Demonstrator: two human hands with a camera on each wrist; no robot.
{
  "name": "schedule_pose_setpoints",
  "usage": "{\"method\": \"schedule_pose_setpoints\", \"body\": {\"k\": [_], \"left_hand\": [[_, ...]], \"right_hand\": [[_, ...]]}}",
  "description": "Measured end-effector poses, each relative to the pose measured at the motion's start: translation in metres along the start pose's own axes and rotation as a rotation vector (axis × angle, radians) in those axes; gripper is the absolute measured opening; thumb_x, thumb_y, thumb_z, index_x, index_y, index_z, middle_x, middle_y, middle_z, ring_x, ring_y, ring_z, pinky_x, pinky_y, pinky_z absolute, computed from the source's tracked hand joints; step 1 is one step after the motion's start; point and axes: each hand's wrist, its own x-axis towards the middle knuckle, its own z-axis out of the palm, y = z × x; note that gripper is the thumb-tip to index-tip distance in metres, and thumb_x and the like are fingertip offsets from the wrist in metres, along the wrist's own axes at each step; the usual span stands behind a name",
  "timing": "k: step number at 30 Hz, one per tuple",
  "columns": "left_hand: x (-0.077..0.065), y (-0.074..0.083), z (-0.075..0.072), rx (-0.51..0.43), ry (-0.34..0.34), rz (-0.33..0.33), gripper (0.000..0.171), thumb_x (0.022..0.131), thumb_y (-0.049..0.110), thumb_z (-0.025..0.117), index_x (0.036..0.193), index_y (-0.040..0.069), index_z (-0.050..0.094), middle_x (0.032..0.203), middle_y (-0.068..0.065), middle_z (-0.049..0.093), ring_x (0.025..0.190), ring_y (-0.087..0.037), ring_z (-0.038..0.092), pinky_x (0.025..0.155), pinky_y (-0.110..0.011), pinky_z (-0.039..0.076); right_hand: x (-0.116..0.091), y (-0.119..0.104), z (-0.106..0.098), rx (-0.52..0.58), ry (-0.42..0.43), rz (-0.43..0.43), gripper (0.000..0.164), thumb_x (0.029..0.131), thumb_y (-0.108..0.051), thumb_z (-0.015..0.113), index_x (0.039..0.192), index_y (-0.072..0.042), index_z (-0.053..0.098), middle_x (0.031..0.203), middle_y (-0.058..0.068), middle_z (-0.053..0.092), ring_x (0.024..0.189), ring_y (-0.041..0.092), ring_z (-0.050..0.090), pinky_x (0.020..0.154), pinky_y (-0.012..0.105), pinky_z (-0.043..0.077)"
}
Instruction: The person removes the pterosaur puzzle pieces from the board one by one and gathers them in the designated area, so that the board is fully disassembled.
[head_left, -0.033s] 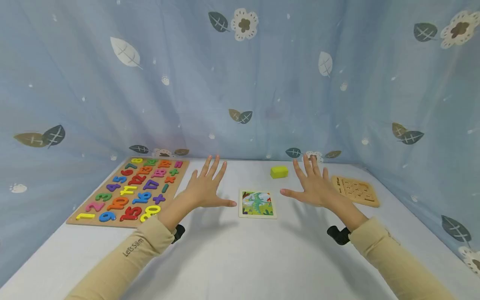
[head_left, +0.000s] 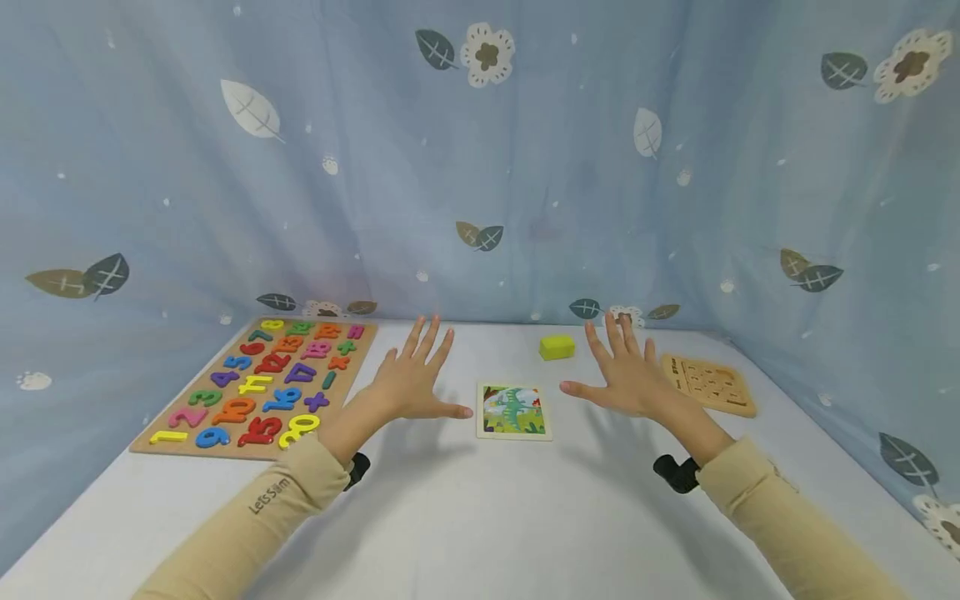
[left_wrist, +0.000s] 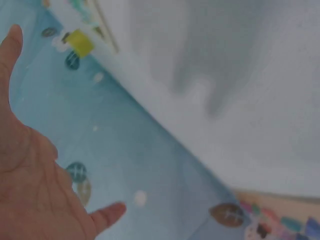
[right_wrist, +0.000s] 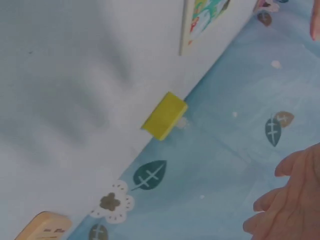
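Both hands hover over the white table with fingers spread, holding nothing. My left hand [head_left: 408,387] is between a wooden number board [head_left: 341,392] with colorful numerals and a small square dinosaur picture puzzle [head_left: 513,412]. On the puzzle's other side is my right hand [head_left: 626,379], its thumb pointing towards the puzzle. A yellow block [head_left: 557,347] lies behind the puzzle, left of the right fingertips. The left wrist view shows the left palm [left_wrist: 37,180] in part; in the right wrist view, part of the right hand [right_wrist: 295,200] appears at the edge, apart from the yellow block [right_wrist: 165,116].
A light wooden board [head_left: 708,385] with printed numbers lies at the right, beyond the right wrist. Behind the white table [head_left: 480,517] hangs a blue curtain [head_left: 375,183] with leaves and flowers. Black wrist-worn devices [head_left: 677,473] show under the sleeves.
The head view has shifted very slightly, so the scene sits a little lower. Both hands keep the same spread pose, and no object has moved on the table.
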Motion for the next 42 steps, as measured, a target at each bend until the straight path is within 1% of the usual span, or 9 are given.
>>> {"method": "schedule_pose_setpoints", "body": {"k": [2, 5, 7, 13, 21, 25, 29, 36, 42], "left_hand": [[0.002, 0.003, 0.001, -0.008, -0.012, 0.005, 0.123, 0.071, 0.08, 0.058, 0.156, 0.015, -0.004, 0.161, -0.012, -0.017, 0.149, -0.032, -0.012, 0.084, -0.049, 0.052], [0.007, 0.011, 0.003, -0.034, -0.04, 0.018, 0.123, 0.071, 0.078, 0.061, 0.156, 0.017, -0.003, 0.161, -0.009, -0.016, 0.15, -0.028, -0.008, 0.066, -0.043, 0.053], [0.012, 0.018, 0.005, -0.052, -0.067, 0.028, 0.122, 0.07, 0.077, 0.063, 0.156, 0.019, -0.001, 0.162, -0.007, -0.013, 0.151, -0.026, -0.003, 0.068, -0.044, 0.053], [0.033, 0.033, 0.023, -0.066, -0.201, 0.048, 0.126, 0.067, 0.076, 0.067, 0.156, 0.016, 0.002, 0.164, -0.004, -0.003, 0.151, -0.026, 0.008, 0.096, -0.059, 0.044], [0.044, 0.031, 0.038, -0.126, -0.306, 0.023, 0.123, 0.07, 0.074, 0.067, 0.155, 0.007, 0.01, 0.163, -0.008, 0.009, 0.15, -0.027, 0.014, 0.105, -0.06, 0.037], [0.048, 0.03, 0.036, -0.174, -0.364, 0.04, 0.117, 0.074, 0.072, 0.064, 0.155, 0.005, 0.012, 0.162, -0.012, 0.008, 0.15, -0.032, 0.012, 0.112, -0.06, 0.027], [0.05, 0.03, 0.031, -0.21, -0.393, 0.051, 0.115, 0.076, 0.07, 0.064, 0.155, 0.004, 0.012, 0.162, -0.015, 0.007, 0.149, -0.035, 0.01, 0.115, -0.059, 0.021], [0.051, 0.028, 0.027, -0.229, -0.393, 0.045, 0.112, 0.078, 0.068, 0.064, 0.156, 0.013, 0.007, 0.162, -0.015, 0.005, 0.149, -0.036, 0.009, 0.115, -0.062, 0.021], [0.048, 0.029, 0.033, -0.253, -0.403, 0.05, 0.114, 0.077, 0.066, 0.065, 0.155, 0.007, 0.006, 0.162, -0.017, 0.006, 0.149, -0.037, 0.01, 0.116, -0.059, 0.02]], "right_hand": [[0.001, -0.001, 0.002, 0.024, 0.001, -0.004, 0.104, 0.086, -0.072, 0.047, 0.156, -0.008, 0.004, 0.159, 0.024, -0.01, 0.145, 0.046, -0.012, 0.106, 0.076, -0.001], [0.008, -0.009, 0.009, 0.05, 0.006, -0.039, 0.098, 0.087, -0.066, 0.052, 0.155, -0.008, 0.011, 0.16, 0.023, 0.0, 0.146, 0.046, -0.003, 0.108, 0.075, 0.003], [0.017, -0.021, 0.015, 0.068, 0.001, -0.074, 0.092, 0.088, -0.06, 0.056, 0.155, -0.009, 0.019, 0.16, 0.022, 0.011, 0.147, 0.046, 0.006, 0.109, 0.073, 0.009], [0.045, -0.056, 0.04, 0.07, -0.098, -0.135, 0.08, 0.09, -0.052, 0.06, 0.15, -0.007, 0.033, 0.153, 0.021, 0.035, 0.141, 0.041, 0.033, 0.11, 0.063, 0.029], [0.068, -0.082, 0.068, 0.103, -0.191, -0.188, 0.053, 0.091, -0.039, 0.065, 0.133, -0.007, 0.058, 0.128, 0.015, 0.058, 0.118, 0.032, 0.054, 0.097, 0.05, 0.048], [0.075, -0.086, 0.072, 0.093, -0.178, -0.207, 0.039, 0.091, -0.03, 0.066, 0.124, -0.009, 0.065, 0.115, 0.013, 0.06, 0.108, 0.03, 0.054, 0.093, 0.047, 0.05], [0.08, -0.087, 0.07, 0.08, -0.167, -0.194, 0.033, 0.09, -0.026, 0.068, 0.12, -0.012, 0.066, 0.111, 0.011, 0.059, 0.104, 0.028, 0.054, 0.093, 0.044, 0.049], [0.089, -0.092, 0.066, 0.157, -0.212, -0.168, 0.031, 0.09, -0.024, 0.067, 0.118, -0.01, 0.064, 0.112, 0.011, 0.055, 0.1, 0.023, 0.053, 0.095, 0.04, 0.047], [0.09, -0.09, 0.075, 0.287, -0.281, -0.109, 0.028, 0.09, -0.019, 0.066, 0.114, -0.008, 0.057, 0.114, 0.01, 0.047, 0.097, 0.02, 0.049, 0.092, 0.038, 0.046]]}}
